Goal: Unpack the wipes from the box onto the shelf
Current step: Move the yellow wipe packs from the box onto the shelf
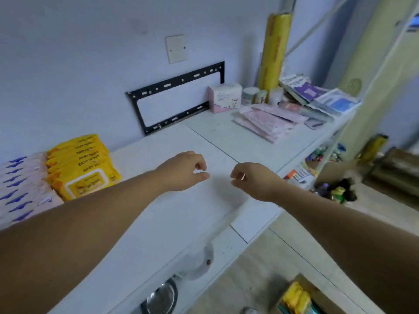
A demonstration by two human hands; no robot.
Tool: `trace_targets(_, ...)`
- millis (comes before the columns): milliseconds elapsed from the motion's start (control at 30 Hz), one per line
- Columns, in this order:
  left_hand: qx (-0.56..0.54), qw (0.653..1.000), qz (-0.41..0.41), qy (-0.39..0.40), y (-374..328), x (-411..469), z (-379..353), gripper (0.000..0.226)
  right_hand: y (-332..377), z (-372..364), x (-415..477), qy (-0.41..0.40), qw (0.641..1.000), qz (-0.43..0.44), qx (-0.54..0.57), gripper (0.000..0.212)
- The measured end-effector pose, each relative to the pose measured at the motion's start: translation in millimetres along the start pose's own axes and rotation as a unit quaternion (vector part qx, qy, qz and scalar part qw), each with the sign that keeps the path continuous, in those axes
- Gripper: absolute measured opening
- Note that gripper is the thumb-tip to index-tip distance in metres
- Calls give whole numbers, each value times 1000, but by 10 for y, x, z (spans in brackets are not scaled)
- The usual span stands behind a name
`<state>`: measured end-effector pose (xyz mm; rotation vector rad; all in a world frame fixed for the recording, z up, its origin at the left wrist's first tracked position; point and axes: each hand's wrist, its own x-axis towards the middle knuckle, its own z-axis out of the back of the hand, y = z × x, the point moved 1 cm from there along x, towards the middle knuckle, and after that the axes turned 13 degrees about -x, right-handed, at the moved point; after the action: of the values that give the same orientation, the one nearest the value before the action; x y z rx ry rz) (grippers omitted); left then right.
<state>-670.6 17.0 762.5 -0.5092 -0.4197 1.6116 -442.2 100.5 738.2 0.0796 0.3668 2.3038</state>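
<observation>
Both my arms reach out over the white shelf top (181,214). My left hand (186,171) and my right hand (251,180) hover above its bare middle, fingers loosely curled, holding nothing. A row of yellow baby wipes packs (81,164) stands on the shelf at the left, well left of my left hand. Beside them lie pink packs with blue marks (22,189). At the bottom right, the box (294,298) on the floor shows yellow packs inside; only its corner is in view.
Pink flat packets (267,123), a pink-white tissue pack (224,96), small jars and a yellow roll (274,53) crowd the shelf's far right. A black bracket (176,98) is on the wall. A metal bowl (161,298) sits on a lower shelf.
</observation>
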Motion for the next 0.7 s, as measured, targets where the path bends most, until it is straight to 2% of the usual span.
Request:
trace_targets(200, -26, 989, -116, 92, -1330, 238, -940, 18, -1117, 117, -1338, 13, 990, -139, -37, 17)
trace_targets(333, -22, 975, -154, 160, -2149, 407, -1634, 16, -1882, 182, -2089, 30, 974, -221, -32, 17)
trace_targets(533, 9, 953, -153, 261, -2978, 726, -2857, 22, -2999, 28, -2946, 91, 947, -308, 5, 25)
trace_targets(700, 37, 939, -89, 331, -3055, 842, -3811, 24, -3778, -453, -3389, 160, 929, -330, 41, 25)
